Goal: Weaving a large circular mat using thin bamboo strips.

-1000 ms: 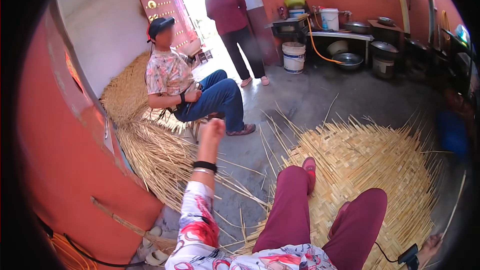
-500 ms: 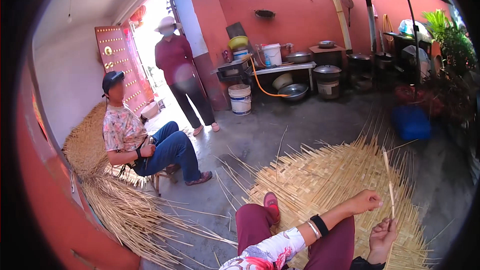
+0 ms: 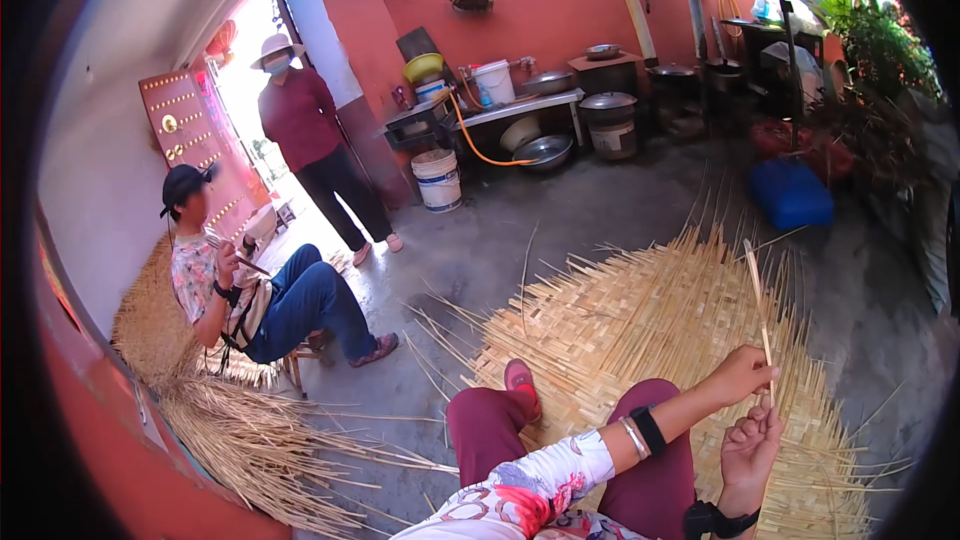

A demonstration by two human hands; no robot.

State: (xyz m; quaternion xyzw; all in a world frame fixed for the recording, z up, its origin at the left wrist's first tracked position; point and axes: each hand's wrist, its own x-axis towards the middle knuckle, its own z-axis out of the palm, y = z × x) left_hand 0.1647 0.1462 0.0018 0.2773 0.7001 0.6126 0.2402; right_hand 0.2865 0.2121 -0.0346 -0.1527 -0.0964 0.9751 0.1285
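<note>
Grey floor (image 3: 480,240) | left hand (image 3: 742,375), apart before, now pinches pale strip (image 3: 755,285) | right hand (image 3: 748,445), curled, holds its lower end

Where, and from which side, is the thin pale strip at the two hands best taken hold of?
Probably low on the strip, just above the right hand, pinched by the left hand from the left: it is long, thin and nearly upright in view, its lower end at the right hand.

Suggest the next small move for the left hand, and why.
Probably settle the left hand into a secure pinch on the pale strip: its fingers are already at the strip, just above the right hand, which holds the lower end, and the upper end stands free.
</note>
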